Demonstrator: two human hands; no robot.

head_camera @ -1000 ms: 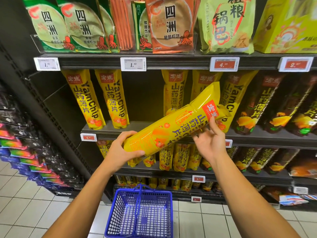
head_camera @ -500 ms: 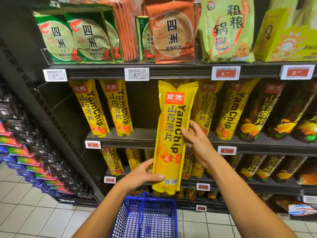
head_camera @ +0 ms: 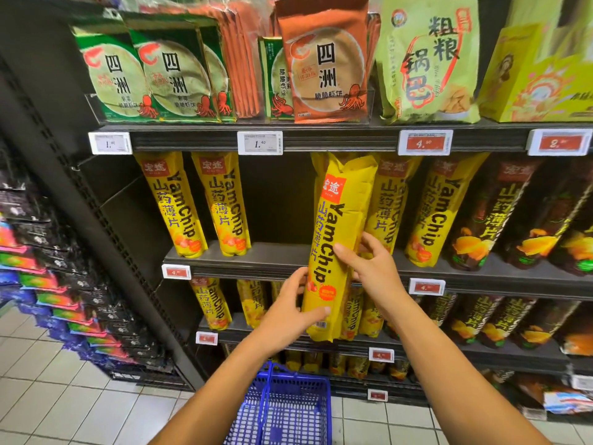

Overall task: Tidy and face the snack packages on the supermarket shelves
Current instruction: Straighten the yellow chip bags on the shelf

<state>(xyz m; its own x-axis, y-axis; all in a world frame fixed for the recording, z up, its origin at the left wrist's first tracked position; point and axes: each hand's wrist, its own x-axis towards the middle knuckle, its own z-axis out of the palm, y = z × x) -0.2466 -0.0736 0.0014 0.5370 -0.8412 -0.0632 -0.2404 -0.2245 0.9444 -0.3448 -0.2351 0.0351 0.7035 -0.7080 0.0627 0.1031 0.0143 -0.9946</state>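
Upright yam chip pack [head_camera: 333, 252], long axis vertical, sits in front of the middle shelf [head_camera: 276, 256] gap. Left hand [head_camera: 290, 311] grips its bottom, right hand [head_camera: 369, 268] pinches mid-pack, so it probably just goes straight back.

Yellow YamChip pack [head_camera: 337, 239], red logo; blue mesh basket [head_camera: 282, 412]

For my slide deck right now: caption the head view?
Both hands stand a yellow YamChip pack upright at the shelf.
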